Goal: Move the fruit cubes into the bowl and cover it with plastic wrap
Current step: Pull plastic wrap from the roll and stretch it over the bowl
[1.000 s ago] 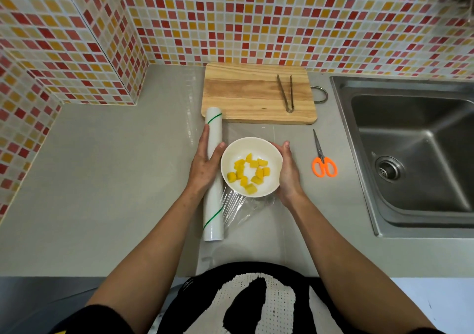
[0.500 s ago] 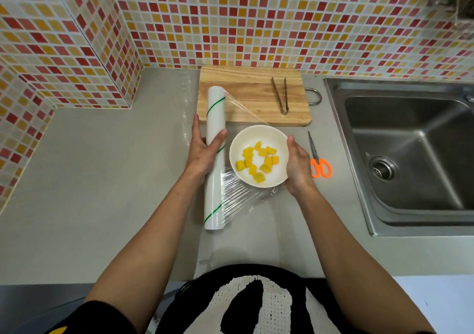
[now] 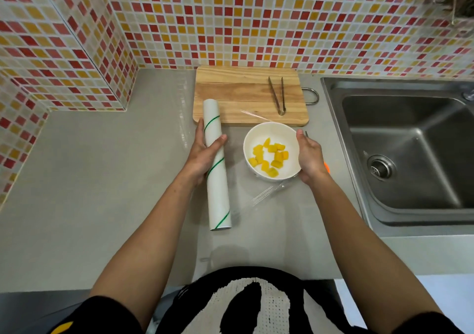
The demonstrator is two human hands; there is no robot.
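Observation:
A white bowl (image 3: 259,135) holds several yellow fruit cubes (image 3: 272,156) and stands on the grey counter in front of the cutting board. My right hand (image 3: 310,158) grips the bowl's right side. A long white roll of plastic wrap (image 3: 217,180) with green stripes lies to the left of the bowl, and my left hand (image 3: 204,154) is wrapped around its upper half. A clear sheet of film (image 3: 264,195) stretches from the roll under the bowl, wrinkled at the bowl's near edge.
A wooden cutting board (image 3: 238,95) with metal tongs (image 3: 278,95) lies behind the bowl against the tiled wall. Orange-handled scissors (image 3: 326,165) are mostly hidden behind my right hand. A steel sink (image 3: 410,151) fills the right side.
My left hand has pulled the roll to the left, away from the bowl, and more film is drawn out. My right hand and the bowl have shifted slightly right, over the scissors.

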